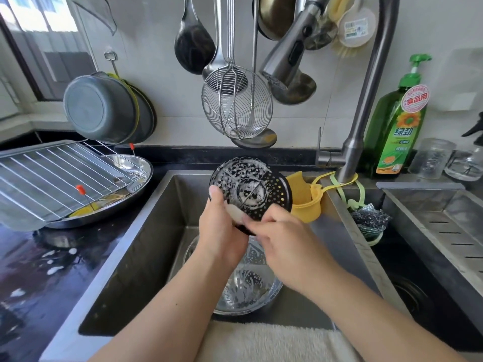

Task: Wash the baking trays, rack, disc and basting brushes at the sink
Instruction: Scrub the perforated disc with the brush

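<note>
A black perforated disc [251,186], covered in soap suds, is held upright over the sink [146,246]. My left hand [222,226] grips its lower left edge, thumb on the face. My right hand [285,246] holds a pale sponge [236,214] against the disc's lower part. On the left counter a wire rack [52,176] lies across a rectangular baking tray [15,155] and a round steel tray [138,168]. Two brushes with orange-tipped handles [81,189] stick out under the rack.
A glass bowl [248,291] with suds sits at the sink bottom. The faucet [366,100] arches over from the right beside a green detergent bottle [397,126]. Ladles and a wire skimmer [236,105] hang on the wall. A white towel [274,343] lies on the front edge.
</note>
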The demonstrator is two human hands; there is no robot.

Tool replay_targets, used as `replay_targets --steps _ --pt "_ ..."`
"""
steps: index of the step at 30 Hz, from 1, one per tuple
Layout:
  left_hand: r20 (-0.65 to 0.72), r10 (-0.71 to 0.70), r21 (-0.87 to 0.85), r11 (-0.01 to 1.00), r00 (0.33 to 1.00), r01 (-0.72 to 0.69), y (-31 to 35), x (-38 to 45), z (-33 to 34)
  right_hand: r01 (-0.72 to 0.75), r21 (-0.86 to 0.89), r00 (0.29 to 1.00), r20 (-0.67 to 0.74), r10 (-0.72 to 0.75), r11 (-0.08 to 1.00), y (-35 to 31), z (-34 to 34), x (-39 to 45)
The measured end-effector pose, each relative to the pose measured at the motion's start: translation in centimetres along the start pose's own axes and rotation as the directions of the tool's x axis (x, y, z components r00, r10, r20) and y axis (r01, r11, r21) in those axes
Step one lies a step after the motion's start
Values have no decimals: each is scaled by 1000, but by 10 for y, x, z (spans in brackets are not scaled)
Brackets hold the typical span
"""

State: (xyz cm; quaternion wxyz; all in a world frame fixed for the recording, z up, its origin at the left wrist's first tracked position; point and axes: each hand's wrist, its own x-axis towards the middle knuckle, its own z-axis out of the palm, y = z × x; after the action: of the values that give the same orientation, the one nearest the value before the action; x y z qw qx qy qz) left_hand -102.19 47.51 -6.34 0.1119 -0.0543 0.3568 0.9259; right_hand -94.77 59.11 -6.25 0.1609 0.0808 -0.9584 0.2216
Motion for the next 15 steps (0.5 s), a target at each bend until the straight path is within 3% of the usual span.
replay_targets --steps 2,6,9,11,15 --pt "19 -12 -25 1000 1000 12 1 5 -4 35 18 999 34 -36 999 0 0 -2" --pt "54 54 19 998 997 -55 -5 1 1 -150 -82 983 -119 140 985 17 -12 5" --pt "38 78 12 997 996 -79 -3 2 0 -4 59 1000 0 4 998 3 -4 -4" --pt "48 79 -34 996 996 -77 0 5 -4 26 59 999 27 -28 998 -1 0 -6" --pt "101 79 -119 991 992 -67 0 12 -10 -178 -57 982 -78 173 982 16 -5 2"
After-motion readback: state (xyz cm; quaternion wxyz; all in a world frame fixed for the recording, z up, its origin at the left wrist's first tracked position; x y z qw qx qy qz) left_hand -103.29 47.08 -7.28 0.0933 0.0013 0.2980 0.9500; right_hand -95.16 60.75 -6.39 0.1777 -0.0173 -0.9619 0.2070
